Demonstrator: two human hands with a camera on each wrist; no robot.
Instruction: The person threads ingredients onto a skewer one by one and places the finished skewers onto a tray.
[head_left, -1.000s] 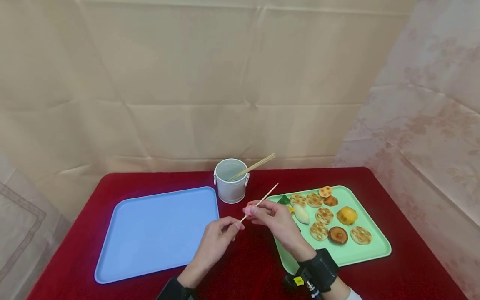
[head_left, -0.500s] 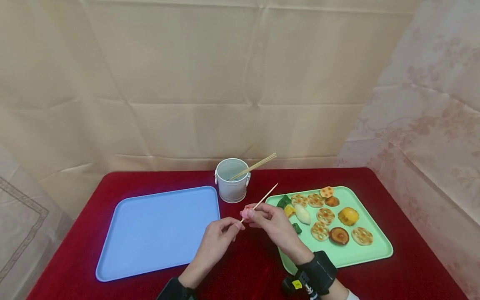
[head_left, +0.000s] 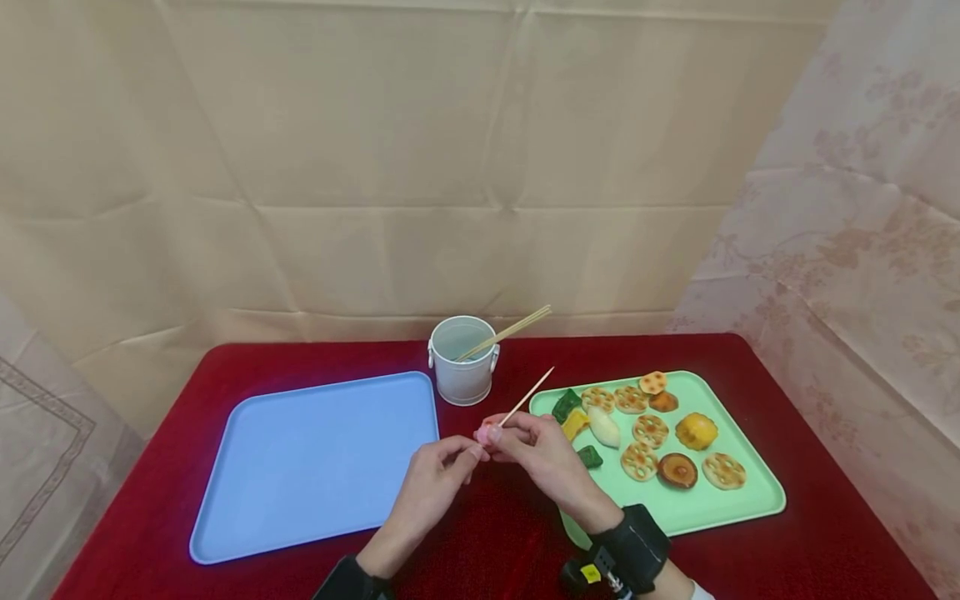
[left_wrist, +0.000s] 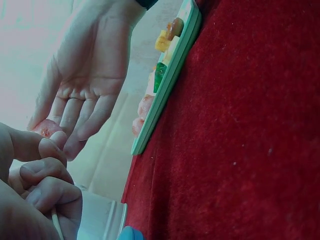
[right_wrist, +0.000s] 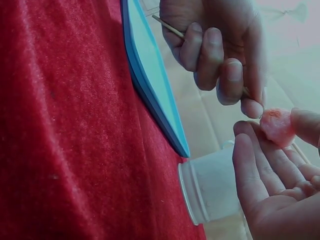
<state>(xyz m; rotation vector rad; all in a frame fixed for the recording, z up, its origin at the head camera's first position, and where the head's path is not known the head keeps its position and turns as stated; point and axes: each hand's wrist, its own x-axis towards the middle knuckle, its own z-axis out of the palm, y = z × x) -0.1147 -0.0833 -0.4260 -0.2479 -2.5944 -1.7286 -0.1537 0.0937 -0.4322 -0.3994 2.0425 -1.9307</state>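
Note:
A thin wooden skewer [head_left: 527, 396] slants up to the right between the two hands in the head view. My left hand [head_left: 433, 483] grips its lower part with curled fingers, and the blunt end [right_wrist: 167, 26] pokes out behind them in the right wrist view. A small pink food piece [right_wrist: 278, 126] sits on the skewer. My right hand [head_left: 551, 462] pinches that piece between thumb and fingers, right beside the left fingertips. In the left wrist view the pink piece [left_wrist: 47, 128] is partly covered by fingers.
A blue tray [head_left: 315, 467] lies at left. Behind the hands stands a white metal bucket [head_left: 463, 383] with several skewers [head_left: 517, 327] leaning in it. At right, a green tray [head_left: 750, 492] holds lotus root slices [head_left: 723, 472], a mushroom [head_left: 677, 471] and other food pieces.
My right hand has moved down and left, sliding the pink piece along the skewer toward the left fingertips. The left hand has stayed nearly in place.

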